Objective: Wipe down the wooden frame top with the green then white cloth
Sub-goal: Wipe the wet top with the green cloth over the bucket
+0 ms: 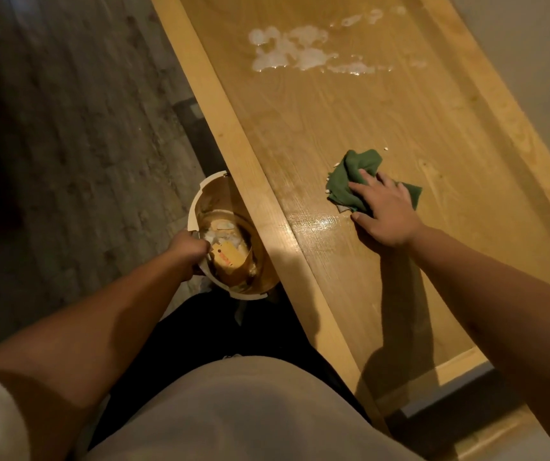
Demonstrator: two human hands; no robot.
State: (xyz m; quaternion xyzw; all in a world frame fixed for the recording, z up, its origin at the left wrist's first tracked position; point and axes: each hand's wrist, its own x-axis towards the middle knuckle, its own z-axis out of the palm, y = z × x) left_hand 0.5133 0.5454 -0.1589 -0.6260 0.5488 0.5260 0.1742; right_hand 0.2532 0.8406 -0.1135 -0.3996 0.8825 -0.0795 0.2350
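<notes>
The wooden frame top (350, 121) runs from the lower right to the top of the head view, with pale raised borders. A crumpled green cloth (353, 181) lies on its middle, and my right hand (385, 211) presses flat on it with fingers spread. White foamy patches (293, 51) sit farther along the wood, and a wet sheen shows near my thumb. My left hand (189, 249) grips the rim of a white bin (197, 201) held beside the frame's left edge. I see no white cloth that I can name for sure.
The bin holds paper scraps and a yellow-brown tag (228, 257). Grey stone-patterned floor (67, 144) spreads to the left. A pale wall (533, 61) borders the frame on the right. My dark trousers and light shirt fill the bottom.
</notes>
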